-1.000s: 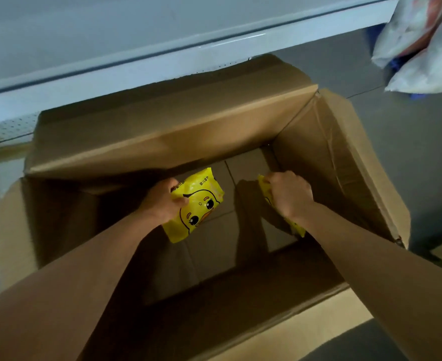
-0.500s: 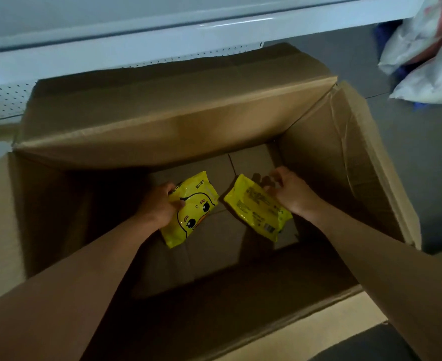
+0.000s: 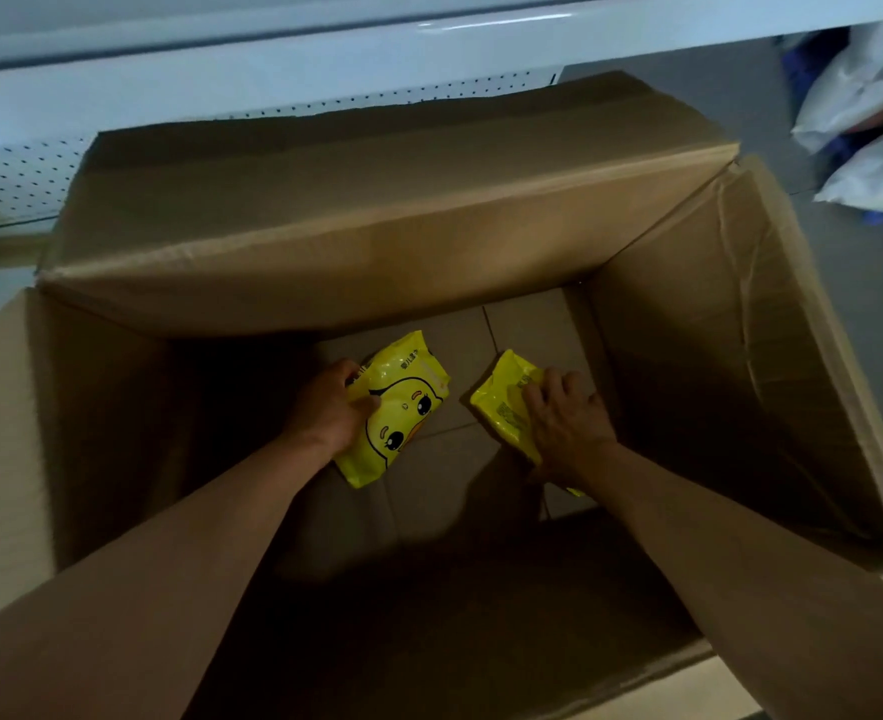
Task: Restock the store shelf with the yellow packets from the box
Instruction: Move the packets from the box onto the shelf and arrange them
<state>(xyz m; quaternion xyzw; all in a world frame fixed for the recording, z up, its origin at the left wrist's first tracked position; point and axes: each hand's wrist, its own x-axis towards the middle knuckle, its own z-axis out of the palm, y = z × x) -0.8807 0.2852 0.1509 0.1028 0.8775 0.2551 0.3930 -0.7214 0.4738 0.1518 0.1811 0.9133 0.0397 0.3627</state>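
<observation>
Both my arms reach deep into a large open cardboard box (image 3: 740,314). My left hand (image 3: 330,410) grips the left edge of a yellow packet with a duck face (image 3: 403,407), thumb curled over its front. My right hand (image 3: 566,426) lies on top of a second yellow packet (image 3: 501,407), printed back up, fingers curled over it and hiding its near end. Both packets are close to the box floor. Apart from these two packets the visible box floor is bare cardboard.
A white metal store shelf (image 3: 273,49) with a perforated back panel (image 3: 18,179) runs across the top, just beyond the box's far flap (image 3: 377,200). White plastic bags (image 3: 865,132) lie on the grey floor at the upper right.
My right hand turned its packet flat, then slid over the top of it and now covers its near end. The left hand keeps its hold on the duck packet. The camera leaned in closer.
</observation>
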